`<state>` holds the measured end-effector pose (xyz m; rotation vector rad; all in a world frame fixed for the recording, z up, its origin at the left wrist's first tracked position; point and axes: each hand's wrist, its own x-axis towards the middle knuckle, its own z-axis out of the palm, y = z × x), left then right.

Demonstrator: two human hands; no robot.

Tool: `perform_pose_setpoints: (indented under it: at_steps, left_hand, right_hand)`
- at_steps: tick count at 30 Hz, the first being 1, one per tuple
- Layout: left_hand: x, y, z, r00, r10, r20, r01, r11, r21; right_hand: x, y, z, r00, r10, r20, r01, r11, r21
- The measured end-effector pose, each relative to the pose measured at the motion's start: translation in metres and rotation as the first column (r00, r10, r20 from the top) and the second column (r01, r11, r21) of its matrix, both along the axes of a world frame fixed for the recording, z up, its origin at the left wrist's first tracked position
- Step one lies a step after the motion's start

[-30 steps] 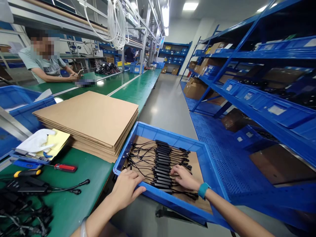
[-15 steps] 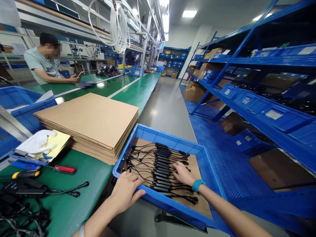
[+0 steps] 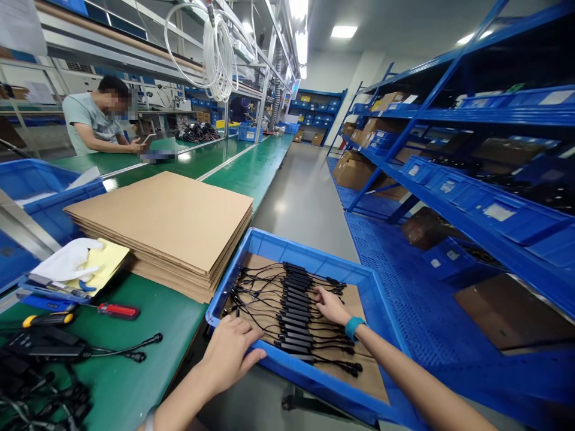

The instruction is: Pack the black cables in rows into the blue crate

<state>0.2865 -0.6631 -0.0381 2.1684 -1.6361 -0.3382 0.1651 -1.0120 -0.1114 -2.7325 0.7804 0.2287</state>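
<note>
A blue plastic bin (image 3: 309, 245) holds a row of slim black cable modules (image 3: 296, 314), lying side by side with thin leads running out at both ends. My left hand (image 3: 231, 350) is closed over the bin's near left rim, fingers bent over the edge and thumb apart. At the right ends of the modules, my right hand (image 3: 331, 305) reaches in with its fingers apart, the fingertips touching or just above the row. It holds nothing that I can see. Brown cardboard (image 3: 359, 383) lines the bin floor under the modules.
Stacked cardboard sheets (image 3: 166, 215) lie on the green bench (image 3: 157, 323), beside a red screwdriver (image 3: 118, 310), a white glove (image 3: 67, 260) and a pile of black cables (image 3: 40, 371). Blue shelving (image 3: 471, 197) lines the right. A person (image 3: 96, 120) sits across the bench.
My right hand has shifted slightly up and left along the row of modules. My left hand stays on the bin rim. The seated person leans further forward.
</note>
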Motion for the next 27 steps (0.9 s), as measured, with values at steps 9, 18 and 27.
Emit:
perform_pose_setpoints:
  at_steps: [9, 18, 27]
  left_hand:
    - [0.0, 0.0, 0.0, 1.0, 0.003, -0.006, -0.003, 1.0, 0.003]
    - [-0.001, 0.0, -0.002, 1.0, 0.006, -0.005, -0.006, 1.0, 0.003]
    - [-0.003, 0.002, -0.008, 1.0, 0.015, -0.013, -0.015, 1.0, -0.023]
  right_hand:
    - [0.004, -0.005, 0.001, 1.0, 0.01, -0.028, -0.014, 0.992, -0.124]
    - [0.016, -0.01, 0.012, 0.998, 0.006, -0.067, -0.018, 0.984, -0.177]
    - [0.068, 0.022, 0.063, 0.999, 0.014, 0.039, -0.002, 0.958, -0.286]
